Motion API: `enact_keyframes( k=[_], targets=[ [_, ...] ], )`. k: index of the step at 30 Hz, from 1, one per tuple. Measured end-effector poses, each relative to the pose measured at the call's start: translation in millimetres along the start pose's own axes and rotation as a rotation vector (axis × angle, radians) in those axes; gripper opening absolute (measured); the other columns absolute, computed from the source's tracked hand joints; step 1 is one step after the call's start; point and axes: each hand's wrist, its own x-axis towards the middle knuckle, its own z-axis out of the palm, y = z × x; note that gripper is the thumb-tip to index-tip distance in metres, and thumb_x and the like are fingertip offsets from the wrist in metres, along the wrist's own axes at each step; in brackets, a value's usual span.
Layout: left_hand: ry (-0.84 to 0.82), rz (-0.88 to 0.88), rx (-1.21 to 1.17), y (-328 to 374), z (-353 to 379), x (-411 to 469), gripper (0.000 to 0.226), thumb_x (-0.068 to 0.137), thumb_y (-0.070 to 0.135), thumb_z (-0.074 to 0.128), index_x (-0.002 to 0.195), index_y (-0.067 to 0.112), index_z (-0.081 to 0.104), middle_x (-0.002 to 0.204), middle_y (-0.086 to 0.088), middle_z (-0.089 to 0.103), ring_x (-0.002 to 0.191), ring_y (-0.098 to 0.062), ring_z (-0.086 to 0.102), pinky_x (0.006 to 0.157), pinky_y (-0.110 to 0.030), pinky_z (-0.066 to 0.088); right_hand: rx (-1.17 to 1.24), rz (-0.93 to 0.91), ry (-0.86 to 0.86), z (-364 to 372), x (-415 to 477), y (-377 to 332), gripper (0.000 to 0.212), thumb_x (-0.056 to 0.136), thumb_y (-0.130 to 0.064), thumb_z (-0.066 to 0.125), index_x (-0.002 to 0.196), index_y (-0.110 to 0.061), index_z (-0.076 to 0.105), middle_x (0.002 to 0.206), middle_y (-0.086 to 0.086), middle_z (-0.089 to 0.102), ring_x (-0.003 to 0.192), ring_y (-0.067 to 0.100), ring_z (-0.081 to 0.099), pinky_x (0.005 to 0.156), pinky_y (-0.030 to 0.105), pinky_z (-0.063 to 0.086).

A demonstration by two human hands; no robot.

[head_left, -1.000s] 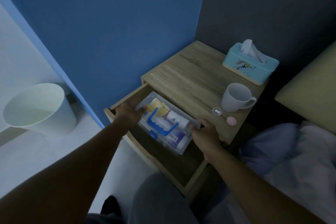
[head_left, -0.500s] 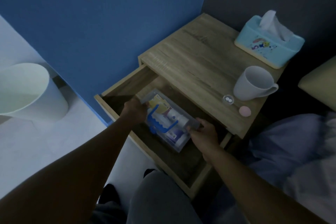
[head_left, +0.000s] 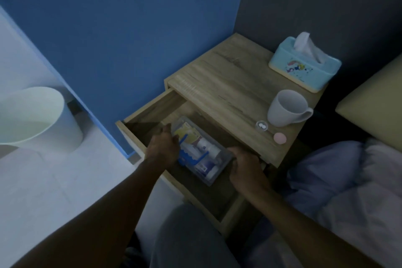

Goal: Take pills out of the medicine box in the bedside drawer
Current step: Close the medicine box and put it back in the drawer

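Note:
A clear plastic medicine box (head_left: 214, 164) with a blue handle lies inside the open wooden bedside drawer (head_left: 152, 113). Packets and a white bottle show through its lid. My left hand (head_left: 164, 148) grips the box's left end, fingers over its edge. My right hand (head_left: 244, 164) grips its right end. On the nightstand top sit a small clear cap holding two white pills (head_left: 262, 125) and a pink round lid (head_left: 279, 138).
A white mug (head_left: 286, 111) and a light-blue tissue box (head_left: 304, 67) stand on the nightstand (head_left: 217, 85). A white waste bin (head_left: 37, 119) stands on the floor at left. Bedding (head_left: 348, 180) lies at right, and my knee (head_left: 191, 235) is below the drawer.
The box has gone lower into the drawer with both hands still on its ends. The camera view has shifted slightly.

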Motion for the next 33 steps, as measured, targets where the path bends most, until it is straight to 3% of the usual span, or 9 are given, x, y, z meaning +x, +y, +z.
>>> enact_keyframes(
  k=[3,7,9,11,14,18,23,27,33],
  targets=[
    [0.060,0.113,0.175,-8,-9,-14,0.052,0.093,0.023,0.056,0.142,0.016,0.040,0.147,-0.010,0.042,0.136,-0.027,0.037,0.108,-0.051,0.039,-0.071,-0.114,0.059,-14,-5,3,0.049,0.094,-0.012,0.058,0.139,-0.026,0.046,0.140,0.000,0.054,0.130,0.016,0.052,0.102,0.029,0.045],
    [0.155,0.173,0.222,-26,-15,-28,0.075,0.086,0.023,0.067,0.149,0.017,0.026,0.161,-0.009,0.016,0.149,-0.029,0.007,0.119,-0.053,0.016,-0.197,-0.163,0.052,-28,-1,16,0.062,0.094,-0.010,0.057,0.150,-0.019,0.033,0.156,0.007,0.036,0.143,0.022,0.036,0.116,0.041,0.036],
    [0.230,0.145,0.032,-33,-16,-36,0.092,0.081,0.024,0.074,0.151,0.021,0.015,0.162,-0.005,0.010,0.149,-0.025,0.006,0.119,-0.048,0.017,-0.338,-0.203,0.031,-33,3,29,0.075,0.092,-0.009,0.059,0.156,-0.014,0.019,0.165,0.008,0.017,0.152,0.021,0.016,0.124,0.039,0.019],
    [0.272,0.081,-0.210,-43,-16,-42,0.097,0.074,0.024,0.080,0.147,0.027,0.015,0.157,-0.003,0.021,0.144,-0.021,0.021,0.115,-0.045,0.027,-0.434,-0.255,0.010,-36,7,43,0.084,0.092,-0.009,0.060,0.158,-0.012,0.007,0.168,0.007,0.003,0.154,0.020,0.003,0.124,0.035,0.009],
    [0.146,-0.116,-0.387,-63,-6,-49,0.096,0.073,0.024,0.081,0.143,0.026,0.015,0.151,-0.006,0.029,0.141,-0.030,0.030,0.110,-0.056,0.036,-0.493,-0.315,-0.025,-39,9,61,0.088,0.095,-0.016,0.061,0.157,-0.014,-0.001,0.167,0.006,-0.006,0.154,0.019,-0.004,0.124,0.035,0.005],
    [-0.081,-0.162,-0.479,-84,13,-51,0.089,0.085,0.029,0.070,0.149,0.031,0.009,0.154,-0.001,0.032,0.139,-0.028,0.035,0.106,-0.048,0.039,-0.499,-0.406,-0.004,-39,15,76,0.086,0.093,-0.016,0.064,0.157,-0.015,0.007,0.167,0.005,0.002,0.152,0.017,0.001,0.123,0.033,0.005],
    [-0.105,-0.166,-0.473,-85,22,-37,0.089,0.087,0.034,0.066,0.151,0.034,0.002,0.156,0.000,0.031,0.137,-0.024,0.038,0.103,-0.044,0.042,-0.293,-0.404,0.045,-38,28,78,0.068,0.089,-0.009,0.070,0.149,-0.008,0.037,0.159,0.014,0.031,0.149,0.029,0.027,0.122,0.046,0.024],
    [-0.100,-0.154,-0.482,-70,36,-20,0.088,0.089,0.033,0.064,0.151,0.033,0.002,0.153,-0.002,0.036,0.125,-0.015,0.043,0.096,-0.036,0.043,-0.219,-0.393,0.119,-32,31,80,0.052,0.091,0.004,0.057,0.142,-0.004,0.048,0.154,0.017,0.041,0.146,0.032,0.034,0.117,0.056,0.031],
    [-0.116,-0.138,-0.485,-43,59,10,0.088,0.090,0.034,0.062,0.152,0.026,0.000,0.151,-0.007,0.039,0.110,-0.009,0.042,0.083,-0.028,0.042,-0.146,-0.367,0.175,-24,28,82,0.054,0.091,0.010,0.051,0.143,-0.006,0.048,0.156,0.013,0.039,0.147,0.028,0.032,0.122,0.050,0.024]
  ],
)
